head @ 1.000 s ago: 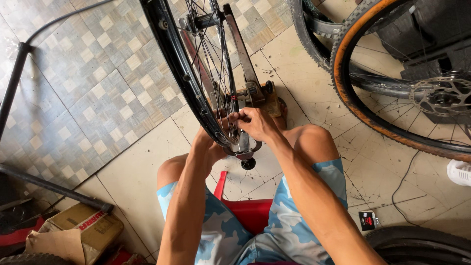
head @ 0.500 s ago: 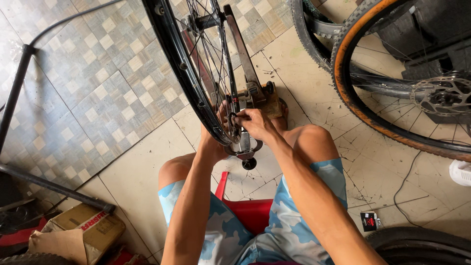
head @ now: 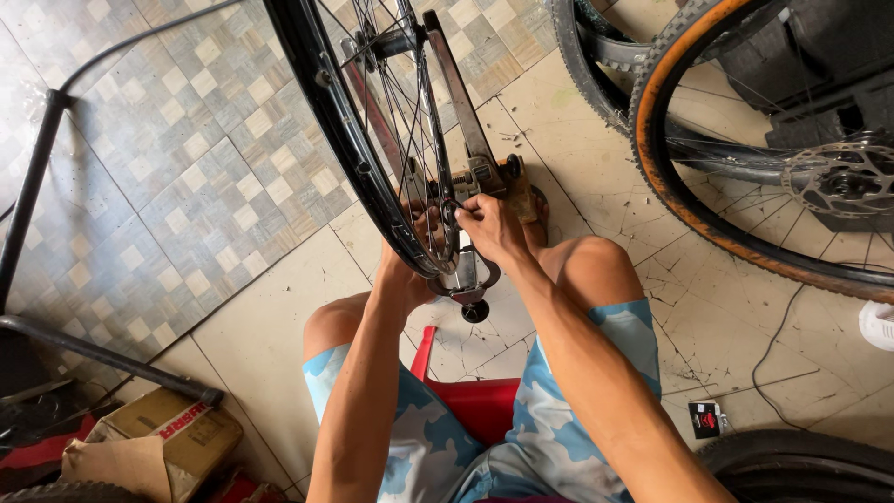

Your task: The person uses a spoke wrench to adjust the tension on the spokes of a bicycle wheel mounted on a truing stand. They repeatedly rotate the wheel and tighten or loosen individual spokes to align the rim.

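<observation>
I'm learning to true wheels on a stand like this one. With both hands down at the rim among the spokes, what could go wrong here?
The right hand pinches at a spoke inside the black rim; if the wheel turned, fingers could get caught between spokes and the truing stand. The left hand is mostly hidden behind the rim, so its grip is hard to watch. The stand's base sits close to the person's foot and might shift.

A bicycle repair workshop: a bare wheel (head: 372,140) sits in a truing stand (head: 475,177) at centre, a tan-walled bicycle tyre (head: 689,196) upper right, on cracked floor tiles (head: 596,158).
</observation>
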